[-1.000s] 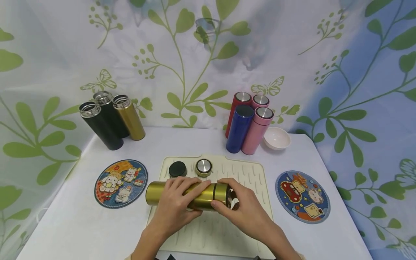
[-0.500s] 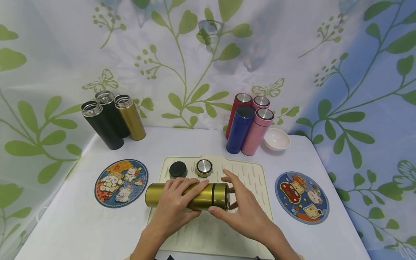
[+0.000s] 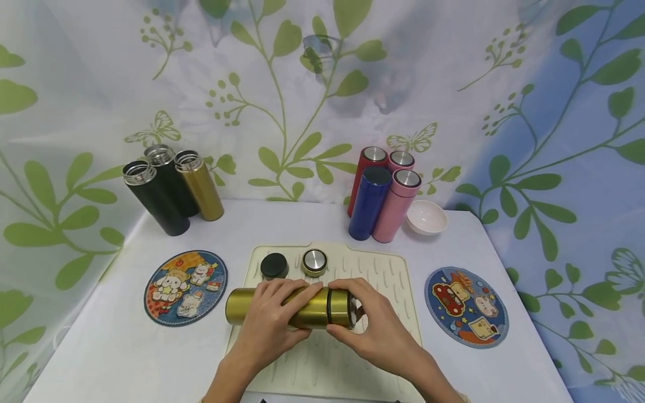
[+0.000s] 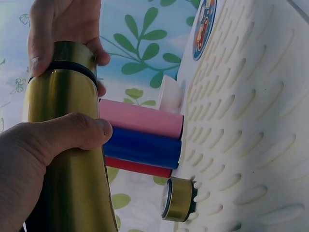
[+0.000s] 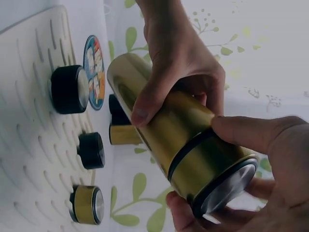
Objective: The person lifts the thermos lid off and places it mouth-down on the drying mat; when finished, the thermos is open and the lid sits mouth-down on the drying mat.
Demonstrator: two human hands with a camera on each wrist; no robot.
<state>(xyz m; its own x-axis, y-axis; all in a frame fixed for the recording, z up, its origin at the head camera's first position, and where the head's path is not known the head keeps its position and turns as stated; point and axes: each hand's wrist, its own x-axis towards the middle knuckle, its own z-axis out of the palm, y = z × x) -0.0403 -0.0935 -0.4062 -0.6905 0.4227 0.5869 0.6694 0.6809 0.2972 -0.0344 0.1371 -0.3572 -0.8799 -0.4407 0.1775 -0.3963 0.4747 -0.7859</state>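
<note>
A gold thermos bottle (image 3: 242, 306) lies sideways above the cream ribbed mat (image 3: 297, 366), its capped end to the right. My left hand (image 3: 274, 316) grips the body around its middle, thumb on the near side. At the other end my right hand (image 3: 373, 322) holds the gold cap (image 5: 210, 169), with fingers on the far side and thumb on the near side. A dark ring marks the seam between cap and body. The cap's silver top shows in the right wrist view. Just behind the bottle, a black lid (image 3: 274, 265) and a gold lid (image 3: 314, 262) rest on the mat.
Lidless black bottles (image 3: 161, 196) and a gold one (image 3: 204, 190) stand back left. Capped red, blue (image 3: 370, 204) and pink (image 3: 395, 207) bottles stand back right beside a white bowl (image 3: 426, 217). Round cartoon coasters (image 3: 186, 288) (image 3: 466, 307) flank the mat. Another black lid (image 5: 70, 89) shows in the right wrist view.
Half a second ago my right fingers were spread off the cap; now they are back around it. My left hand keeps its grip and the bottle stays nearly in place.
</note>
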